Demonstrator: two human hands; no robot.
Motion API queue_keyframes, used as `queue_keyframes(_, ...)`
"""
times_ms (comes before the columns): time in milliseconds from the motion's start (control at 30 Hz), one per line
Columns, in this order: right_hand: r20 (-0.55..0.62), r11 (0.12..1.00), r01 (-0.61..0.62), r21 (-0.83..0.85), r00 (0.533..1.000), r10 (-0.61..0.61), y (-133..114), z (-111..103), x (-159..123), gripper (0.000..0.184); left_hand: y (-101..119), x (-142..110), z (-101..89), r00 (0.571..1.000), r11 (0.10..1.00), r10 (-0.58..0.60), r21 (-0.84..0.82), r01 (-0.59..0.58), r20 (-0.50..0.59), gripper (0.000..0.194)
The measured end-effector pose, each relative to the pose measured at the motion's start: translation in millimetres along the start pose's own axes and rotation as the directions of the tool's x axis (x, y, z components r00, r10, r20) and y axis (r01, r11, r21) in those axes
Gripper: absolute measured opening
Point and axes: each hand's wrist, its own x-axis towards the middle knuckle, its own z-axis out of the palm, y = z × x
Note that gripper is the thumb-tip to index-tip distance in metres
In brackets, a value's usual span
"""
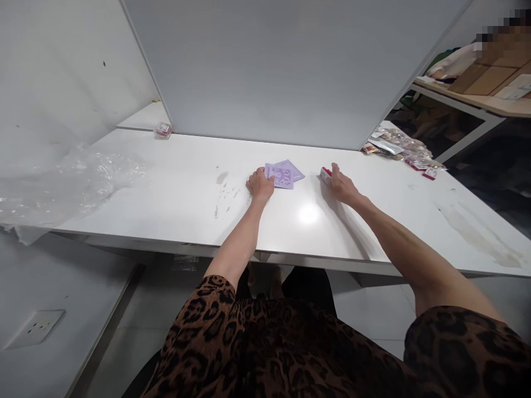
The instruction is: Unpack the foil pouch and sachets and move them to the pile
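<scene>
My left hand (pixel 260 184) is at the left edge of a flat purple patterned packet (pixel 282 177), its thumb over the edge and its fingers curled around that side. Under this packet, turned at an angle, a second purple packet (pixel 295 170) shows its right corner. To the right, my right hand (pixel 342 185) grips a small red and white box (pixel 326 175) just above the white tabletop. The palm and fingers hide most of the box.
Crumpled clear plastic (pixel 78 177) covers the table's left end. A small clear-wrapped pack (pixel 162 130) sits at the back left, by a tall grey panel (pixel 265 72). Several wrapped packs (pixel 402 146) lie piled at the back right. Cardboard boxes (pixel 489 72) stand on another table beyond.
</scene>
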Motion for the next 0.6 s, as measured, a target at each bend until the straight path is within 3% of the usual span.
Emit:
queue_keyframes(133,-0.08,0.996,-0.071,0.055,0.994,0.075,19,1,-2,0.055,-1,1,1.9,1.0,1.0,0.005,0.001,-0.005,-0.013,0.035)
queue_keyframes(300,-0.065,0.984,-0.143,0.108,0.987,0.15,28,-1,-11,0.032,-3,2,0.5,0.999,0.999,0.019,0.037,-0.018,-0.027,0.036)
queue_keyframes(400,-0.125,0.953,-0.188,0.239,0.967,0.223,38,-7,-18,0.034,-4,1,-2.0,0.999,0.997,0.032,0.069,-0.03,-0.026,0.038)
queue_keyframes(500,-0.193,0.936,-0.186,0.3,0.949,0.251,56,-11,-27,0.033,-5,1,-3.8,0.999,0.994,0.042,0.1,-0.039,-0.024,0.041)
queue_keyframes(600,-0.15,0.903,-0.19,0.385,0.953,0.264,82,-10,-32,0.023,-5,2,-4.2,0.999,0.993,0.041,0.114,-0.039,-0.021,0.041)
